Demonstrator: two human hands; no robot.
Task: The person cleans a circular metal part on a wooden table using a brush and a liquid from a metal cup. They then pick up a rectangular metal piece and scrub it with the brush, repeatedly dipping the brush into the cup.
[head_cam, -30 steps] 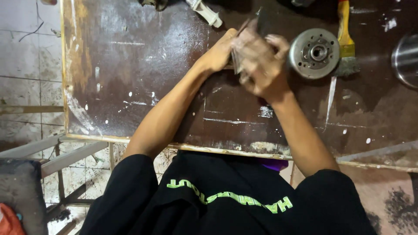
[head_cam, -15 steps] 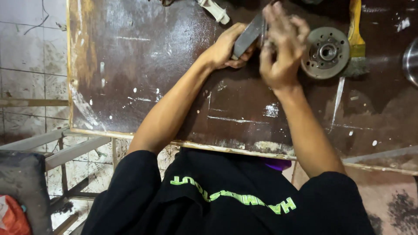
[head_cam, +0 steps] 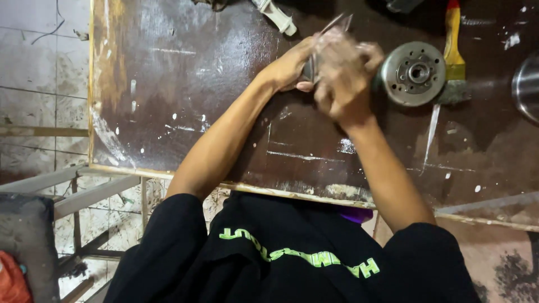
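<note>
A flat grey metal piece (head_cam: 327,35) sits between the two hands over the far middle of the worktable (head_cam: 185,95). Its long axis runs on a slant, the free tip pointing up and to the right, away from the person, while the lower end disappears into the hands near the table surface. Motion blur hides its exact shape.

The left hand (head_cam: 289,68) rests on the table with its fingers curled around the lower end of the piece, thumb tucked underneath. The right hand (head_cam: 343,76) lies over the piece just beside the left, fingers bent close together against it; it is blurred, so whether it truly grips or only presses cannot be told.

Just right of the right hand, touching or nearly touching its knuckles, lies a round metal rotor (head_cam: 413,73) with a hub and ring of holes facing up. Behind the rotor a paintbrush (head_cam: 452,47) with a yellow handle lies lengthwise, bristles toward the person. A white plastic part (head_cam: 273,15) lies at the far edge, left of the hands. A shiny metal bowl (head_cam: 526,87) shows at the right border.
</note>
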